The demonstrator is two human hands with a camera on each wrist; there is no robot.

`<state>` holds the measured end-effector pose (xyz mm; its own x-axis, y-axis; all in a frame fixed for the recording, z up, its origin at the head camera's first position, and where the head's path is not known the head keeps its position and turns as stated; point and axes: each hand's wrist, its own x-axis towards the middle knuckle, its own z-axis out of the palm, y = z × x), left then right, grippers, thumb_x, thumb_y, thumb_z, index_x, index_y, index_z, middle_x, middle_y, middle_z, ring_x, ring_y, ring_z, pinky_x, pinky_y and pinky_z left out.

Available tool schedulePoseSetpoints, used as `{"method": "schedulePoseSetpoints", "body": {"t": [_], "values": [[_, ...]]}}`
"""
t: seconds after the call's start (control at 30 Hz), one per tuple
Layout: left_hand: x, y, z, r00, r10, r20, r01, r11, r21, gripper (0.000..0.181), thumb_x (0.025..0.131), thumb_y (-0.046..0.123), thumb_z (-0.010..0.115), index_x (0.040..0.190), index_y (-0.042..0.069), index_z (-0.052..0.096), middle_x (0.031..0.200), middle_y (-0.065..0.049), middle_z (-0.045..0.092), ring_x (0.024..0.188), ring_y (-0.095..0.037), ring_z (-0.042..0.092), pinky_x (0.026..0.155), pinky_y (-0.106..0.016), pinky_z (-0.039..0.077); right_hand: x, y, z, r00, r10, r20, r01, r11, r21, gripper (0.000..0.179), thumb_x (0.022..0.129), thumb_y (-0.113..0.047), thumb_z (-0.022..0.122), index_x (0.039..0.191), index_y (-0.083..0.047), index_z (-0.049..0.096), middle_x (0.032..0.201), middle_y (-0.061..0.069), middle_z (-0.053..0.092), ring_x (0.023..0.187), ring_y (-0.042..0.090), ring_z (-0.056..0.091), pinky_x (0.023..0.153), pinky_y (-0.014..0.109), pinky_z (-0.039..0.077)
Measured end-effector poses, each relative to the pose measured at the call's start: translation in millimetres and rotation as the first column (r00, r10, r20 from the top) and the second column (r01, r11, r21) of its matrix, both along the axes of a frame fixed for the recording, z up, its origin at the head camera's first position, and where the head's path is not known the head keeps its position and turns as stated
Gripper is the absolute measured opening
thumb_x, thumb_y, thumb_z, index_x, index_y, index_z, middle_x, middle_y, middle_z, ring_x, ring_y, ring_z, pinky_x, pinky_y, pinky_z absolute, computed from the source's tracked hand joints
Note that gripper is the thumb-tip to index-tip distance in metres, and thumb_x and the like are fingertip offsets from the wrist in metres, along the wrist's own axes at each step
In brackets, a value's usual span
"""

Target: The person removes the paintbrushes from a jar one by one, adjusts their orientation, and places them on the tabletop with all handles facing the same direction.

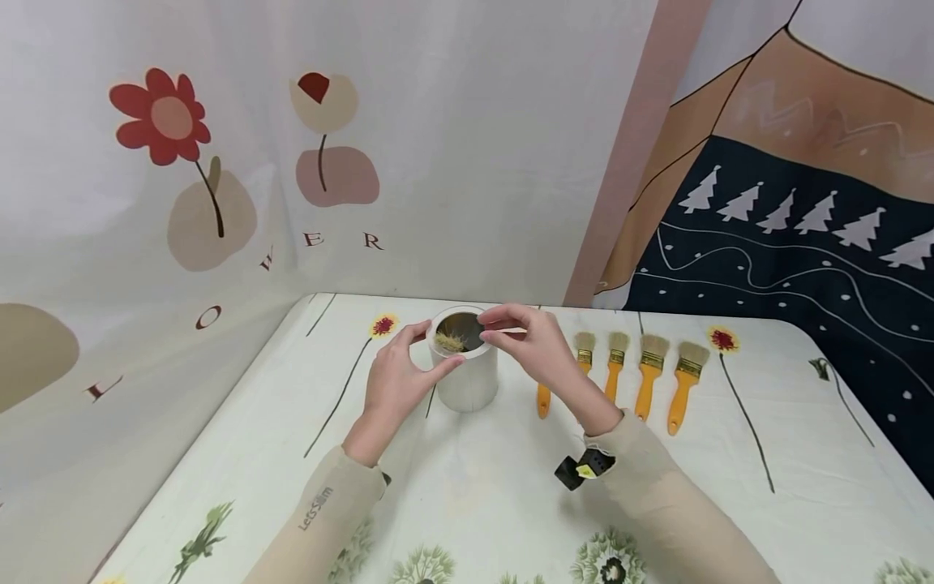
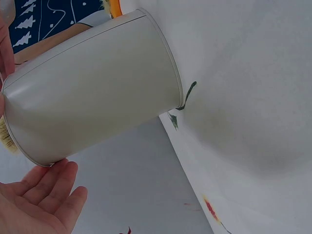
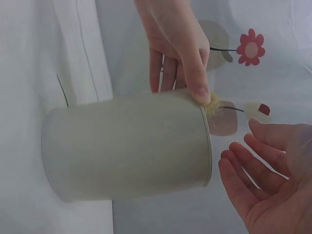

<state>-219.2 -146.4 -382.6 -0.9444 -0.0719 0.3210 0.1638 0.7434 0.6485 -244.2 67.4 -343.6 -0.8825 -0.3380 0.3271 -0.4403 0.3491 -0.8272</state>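
A white cylindrical container (image 1: 469,388) stands upright on the table. Bristles of a brush (image 1: 450,341) show inside its mouth; the rest of that brush is hidden. My left hand (image 1: 394,377) holds the container at the rim, thumb on the near side and fingers on the left side. In the right wrist view that thumb (image 3: 197,87) lies against the rim beside the bristles. My right hand (image 1: 536,345) is at the right of the mouth, fingers loosely bent. Seen from the right wrist, it is apart from the rim with nothing in it.
Several paintbrushes with orange handles lie in a row right of the container, bristles away from me, the outermost brush (image 1: 686,385) farthest right. My right forearm partly covers some handles. A flower-patterned cloth (image 1: 503,495) covers the table; printed curtains (image 1: 467,162) hang behind.
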Motion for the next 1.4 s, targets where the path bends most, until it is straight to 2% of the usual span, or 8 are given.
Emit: {"method": "schedulePoseSetpoints", "body": {"t": [0.2, 0.47, 0.67, 0.83, 0.97, 1.17, 1.3, 1.4], "values": [[0.2, -0.2, 0.6, 1.0, 0.002, -0.011, -0.002, 1.0, -0.003, 0.078, 0.076, 0.051, 0.083, 0.138, 0.011, 0.057, 0.133, -0.011, 0.066, 0.125, -0.03, 0.061, 0.1, -0.049, 0.05, 1.4, -13, -1.0, 0.998, 0.057, -0.026, -0.057, 0.998, -0.011, 0.025, 0.09, -0.011, 0.073, 0.113, -0.004, 0.071, 0.114, 0.013, 0.073, 0.104, 0.026, 0.071, 0.092, 0.033, 0.059], [0.5, 0.0, 0.4, 1.0, 0.0, -0.001, 0.0, 1.0, -0.004, 0.078, 0.077, 0.051, 0.082, 0.138, 0.01, 0.056, 0.134, -0.012, 0.065, 0.125, -0.031, 0.06, 0.098, -0.049, 0.05, 1.6, -27, -4.1, 0.996, 0.072, -0.045, -0.071, 0.997, 0.013, 0.024, 0.088, -0.01, 0.075, 0.111, -0.003, 0.072, 0.11, 0.013, 0.073, 0.101, 0.023, 0.072, 0.089, 0.026, 0.059], [1.5, 0.0, 0.6, 1.0, 0.002, 0.015, -0.002, 1.0, -0.016, 0.075, 0.081, 0.05, 0.079, 0.139, 0.01, 0.056, 0.136, -0.012, 0.064, 0.127, -0.033, 0.059, 0.1, -0.051, 0.05, 2.2, -35, -4.7, 0.997, 0.035, -0.062, -0.027, 0.992, 0.126, 0.029, 0.086, -0.015, 0.078, 0.113, -0.007, 0.073, 0.113, 0.009, 0.073, 0.102, 0.02, 0.072, 0.088, 0.028, 0.059], [1.5, -0.2, 0.9, 1.0, 0.0, 0.022, 0.0, 1.0, -0.016, 0.074, 0.081, 0.05, 0.079, 0.14, 0.01, 0.055, 0.136, -0.013, 0.064, 0.127, -0.034, 0.058, 0.099, -0.052, 0.05, 1.9, -41, -4.5, 0.992, 0.008, -0.129, 0.022, 0.972, 0.233, 0.025, 0.087, -0.018, 0.078, 0.11, -0.01, 0.075, 0.107, 0.005, 0.074, 0.095, 0.016, 0.072, 0.084, 0.028, 0.06], [1.0, -0.4, 0.9, 1.0, 0.0, 0.014, 0.0, 1.0, -0.013, 0.076, 0.079, 0.051, 0.08, 0.139, 0.011, 0.055, 0.135, -0.012, 0.064, 0.126, -0.033, 0.059, 0.097, -0.05, 0.051, 0.1, -44, -5.0, 0.981, -0.004, -0.193, 0.056, 0.962, 0.266, 0.016, 0.089, -0.018, 0.075, 0.104, -0.011, 0.077, 0.101, 0.003, 0.076, 0.087, 0.014, 0.072, 0.078, 0.026, 0.059], [0.2, -0.6, 0.1, 1.0, -0.005, -0.006, 0.005, 1.0, 0.005, 0.079, 0.076, 0.051, 0.083, 0.138, 0.01, 0.056, 0.134, -0.011, 0.065, 0.125, -0.031, 0.06, 0.098, -0.049, 0.05, -5.5, -43, -8.5, 0.952, -0.052, -0.302, 0.121, 0.969, 0.214, 0.008, 0.092, -0.016, 0.072, 0.096, -0.011, 0.077, 0.095, 0.003, 0.077, 0.079, 0.014, 0.072, 0.072, 0.027, 0.059], [-1.2, -0.5, -0.7, 1.0, -0.005, -0.014, 0.005, 1.0, 0.003, 0.078, 0.076, 0.05, 0.083, 0.138, 0.009, 0.057, 0.133, -0.012, 0.066, 0.125, -0.031, 0.06, 0.1, -0.049, 0.049, -8.3, -38, -6.4, 0.937, -0.1, -0.336, 0.142, 0.984, 0.105, 0.009, 0.093, -0.014, 0.07, 0.097, -0.009, 0.076, 0.095, 0.005, 0.077, 0.084, 0.017, 0.073, 0.075, 0.027, 0.061], [-2.0, -0.4, -1.0, 1.0, -0.006, -0.02, 0.006, 1.0, 0.001, 0.078, 0.076, 0.049, 0.084, 0.137, 0.009, 0.057, 0.132, -0.012, 0.066, 0.124, -0.031, 0.061, 0.1, -0.05, 0.049, -7.8, -32, 0.5, 0.924, -0.123, -0.362, 0.141, 0.99, 0.025, 0.011, 0.094, -0.014, 0.068, 0.099, -0.008, 0.075, 0.096, 0.007, 0.077, 0.09, 0.019, 0.074, 0.077, 0.027, 0.062]]}}
